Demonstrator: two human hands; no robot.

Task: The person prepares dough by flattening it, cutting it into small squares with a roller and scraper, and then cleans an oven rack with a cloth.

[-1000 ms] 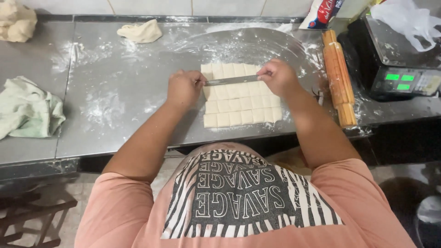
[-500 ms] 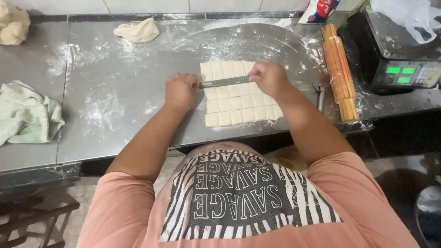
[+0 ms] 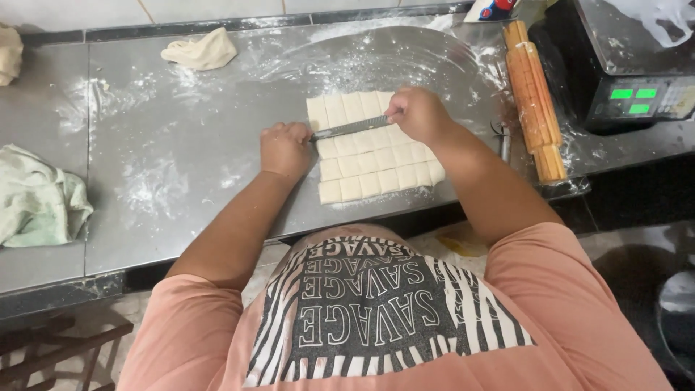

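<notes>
A flat sheet of pale dough (image 3: 376, 156), scored into a grid of small squares, lies on the floured steel table (image 3: 181, 195). Across its upper part rests a long metal blade (image 3: 352, 128). My left hand (image 3: 284, 147) grips the blade's left end at the sheet's edge. My right hand (image 3: 416, 114) is closed on the blade's right end, over the dough's upper right corner. Both hands press the blade down onto the sheet.
A wooden rolling pin (image 3: 534, 98) lies to the right, beside a digital scale (image 3: 626, 72) with a green display. A dough lump (image 3: 200, 51) sits at the back, another dough lump (image 3: 9, 52) at far left. A crumpled pale cloth (image 3: 36, 203) lies left.
Both hands and the blade stay across the same upper row of the dough; the view has shifted slightly, and the blade's position on the sheet looks unchanged.
</notes>
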